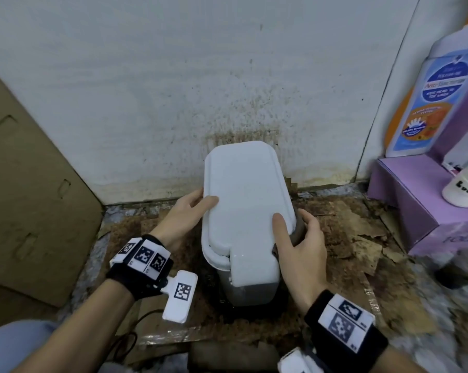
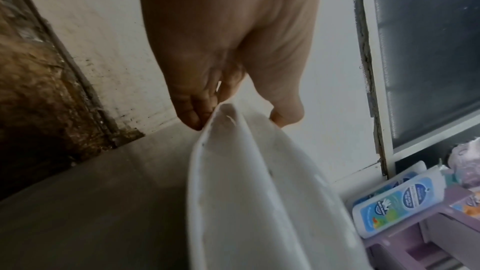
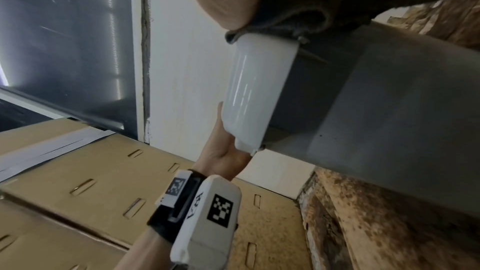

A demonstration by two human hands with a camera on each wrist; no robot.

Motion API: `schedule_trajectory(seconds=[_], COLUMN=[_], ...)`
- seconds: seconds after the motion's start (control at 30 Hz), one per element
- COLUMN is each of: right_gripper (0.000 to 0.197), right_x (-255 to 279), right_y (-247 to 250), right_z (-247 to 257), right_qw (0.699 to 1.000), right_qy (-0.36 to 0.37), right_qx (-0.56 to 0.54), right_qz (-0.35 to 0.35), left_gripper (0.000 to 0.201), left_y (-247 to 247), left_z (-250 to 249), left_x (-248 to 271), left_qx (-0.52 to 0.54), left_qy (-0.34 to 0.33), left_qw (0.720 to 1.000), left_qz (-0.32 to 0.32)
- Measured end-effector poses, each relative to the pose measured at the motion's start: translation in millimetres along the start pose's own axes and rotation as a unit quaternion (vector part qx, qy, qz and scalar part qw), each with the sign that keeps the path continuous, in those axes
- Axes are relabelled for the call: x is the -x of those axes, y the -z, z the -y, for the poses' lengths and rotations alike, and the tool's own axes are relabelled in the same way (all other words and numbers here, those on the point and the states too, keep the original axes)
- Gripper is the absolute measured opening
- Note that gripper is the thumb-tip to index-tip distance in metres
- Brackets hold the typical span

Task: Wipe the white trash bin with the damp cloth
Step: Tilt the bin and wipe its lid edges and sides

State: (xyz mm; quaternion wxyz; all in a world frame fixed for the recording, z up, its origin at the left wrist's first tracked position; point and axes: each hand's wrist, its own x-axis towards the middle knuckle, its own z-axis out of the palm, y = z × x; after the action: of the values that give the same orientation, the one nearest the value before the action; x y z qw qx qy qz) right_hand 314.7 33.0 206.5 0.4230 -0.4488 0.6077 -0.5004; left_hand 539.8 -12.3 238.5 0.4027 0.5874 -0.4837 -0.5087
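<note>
Bin (image 1: 247, 211), left hand (image 1: 185, 214) gripping its lid, right hand (image 1: 301, 239) clutching cloth (image 1: 298, 227), stands near purple box (image 1: 413, 203).

a pale wall (image 1: 146, 90) rises at the back, speckled with brown spots that thicken into a dark stain low down near the floor. the floor (image 1: 343, 224) is brown, worn and flaking, with torn patches. a flat sheet of brown cardboard (image 1: 25, 184) with small slot cuts leans at the left. at the right stands a purple box (image 1: 405, 200); on it is a tall white bottle (image 1: 426, 98) with a blue and orange label, and near it a smaller white bottle (image 1: 461, 184) with dark lettering. a dark cable (image 1: 135, 319) lies on the floor near the bottom edge. in the wrist views a dark glass pane (image 2: 426, 48) sits in a white frame beside the wall.
</note>
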Motion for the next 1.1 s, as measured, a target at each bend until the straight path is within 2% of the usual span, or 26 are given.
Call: schedule_trajectory(seconds=[0.07, 0.2, 0.47, 0.67, 0.8, 0.87, 0.97, 1.1], right_gripper=[0.079, 0.063, 0.057, 0.036, 0.027, 0.030, 0.036, 0.030], right_x=[1, 7, 6, -8, -16, -14, -12, -11], right_y=[0, 1, -5, -5, -5, -5, -6, -8], right_z=[-1, -1, -4, -12, -12, -14, -13, -13], right_qw=[1.000, 1.000, 0.999, 0.996, 0.996, 0.996, 0.997, 0.996], right_qy=[-0.006, -0.006, 0.027, -0.027, -0.027, -0.017, -0.001, 0.004], right_qx=[-0.006, -0.005, -0.015, -0.080, -0.081, -0.079, -0.067, -0.074], right_qz=[0.000, 0.010, 0.039, 0.025, 0.033, 0.038, 0.041, 0.051], left_gripper=[0.038, 0.040, 0.040, 0.038, 0.038, 0.048, 0.079, 0.087], left_y=[-2, 2, 13, 13, 11, 13, 20, 32], left_z=[2, 10, 19, 19, 21, 22, 20, 0], left_x=[-2, -6, -4, 0, 3, 5, 7, 16], left_qx=[-0.002, 0.001, 0.018, 0.016, 0.018, -0.009, -0.096, -0.220], left_qy=[0.001, 0.004, 0.018, 0.025, 0.023, 0.020, 0.035, -0.037], left_qw=[1.000, 1.000, 1.000, 0.999, 0.999, 0.999, 0.993, 0.968], left_qz=[0.000, 0.001, -0.009, -0.011, -0.018, -0.029, -0.052, -0.117])
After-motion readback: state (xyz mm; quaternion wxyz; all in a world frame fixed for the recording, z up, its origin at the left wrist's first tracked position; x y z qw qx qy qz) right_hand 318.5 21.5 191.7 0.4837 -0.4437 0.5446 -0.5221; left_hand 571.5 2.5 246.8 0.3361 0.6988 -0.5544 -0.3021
